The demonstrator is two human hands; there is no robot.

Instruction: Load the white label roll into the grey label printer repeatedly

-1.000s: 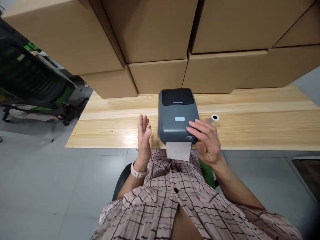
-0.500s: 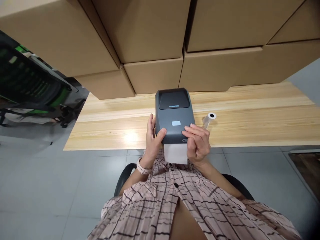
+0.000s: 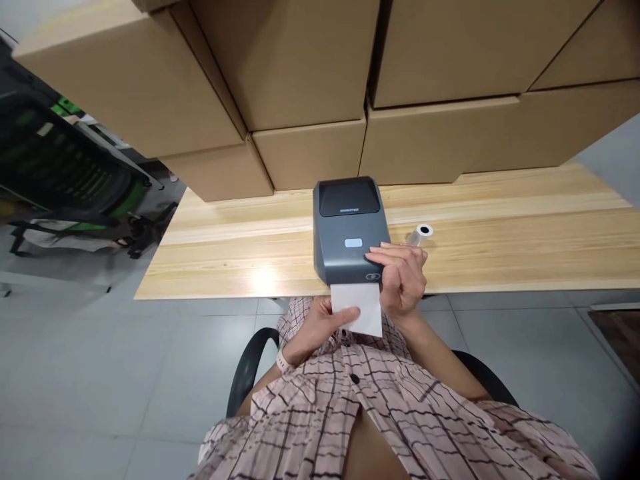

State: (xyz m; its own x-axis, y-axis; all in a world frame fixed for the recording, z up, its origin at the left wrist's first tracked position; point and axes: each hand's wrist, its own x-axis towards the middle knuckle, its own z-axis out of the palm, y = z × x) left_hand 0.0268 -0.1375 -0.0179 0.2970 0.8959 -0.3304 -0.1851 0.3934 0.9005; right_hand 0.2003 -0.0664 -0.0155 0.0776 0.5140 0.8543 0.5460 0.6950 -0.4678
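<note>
A dark grey label printer (image 3: 350,227) stands at the table's front edge, with white paper (image 3: 367,321) hanging from its front slot. My left hand (image 3: 330,323) pinches this paper below the slot, thumb lying on top and the other fingers hidden underneath. On the printer's front right corner is my right hand (image 3: 403,280), its fingertips pressed on the top cover and its thumb bent near the front side. Just beyond the right hand, a small white paper roll (image 3: 424,231) with a dark core rests on the table, partly hidden by the fingers.
Large cardboard boxes (image 3: 305,67) are stacked along the back of the wooden table (image 3: 225,247). A black and green office chair (image 3: 75,160) stands at the left on the tiled floor. Armrests (image 3: 245,373) of my own chair flank me.
My left hand has left the printer's left side and moved down onto the paper, gripping it. The right hand stays at the printer's front right corner, shifted slightly.
</note>
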